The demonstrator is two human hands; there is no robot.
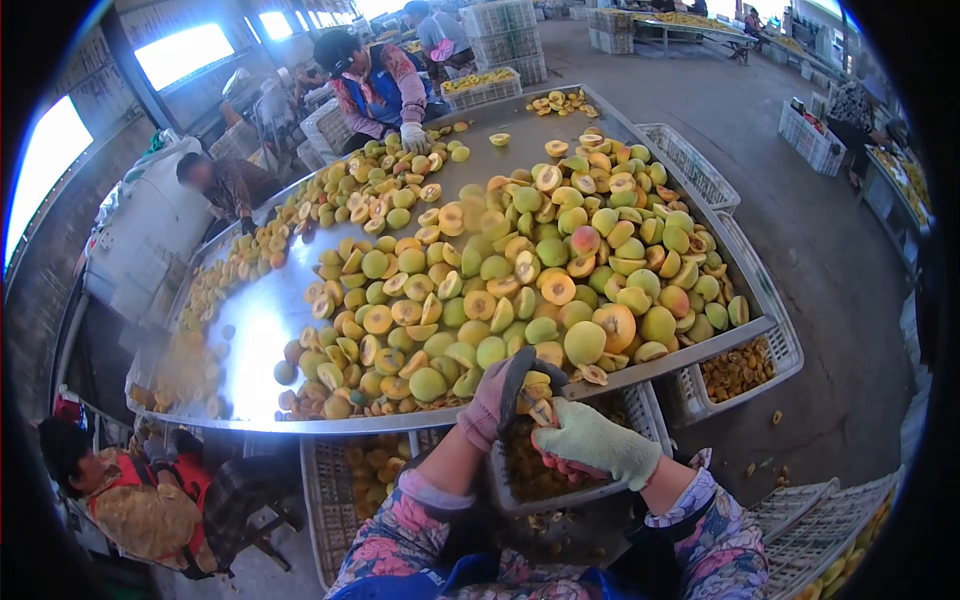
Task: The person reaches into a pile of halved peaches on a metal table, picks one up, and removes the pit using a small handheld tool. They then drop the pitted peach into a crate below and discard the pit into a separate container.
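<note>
My left hand (484, 408) wears a pinkish glove and grips a dark curved pitting tool (514, 384). In a green glove, my right hand (598, 442) holds a yellow peach piece (541, 411) against the tool's tip. Both hands meet just below the near rim of the metal table (250, 330), above a grey plastic crate (575, 494) that holds brownish pits and scraps. Whole and halved yellow-green peaches (520, 260) lie heaped on the table right in front of my hands.
A person in a red patterned top (130, 500) sits at lower left. Two more workers (380, 90) stand at the far side. White crates (735, 370) sit under and beside the table; one holds peach halves. Concrete floor lies to the right.
</note>
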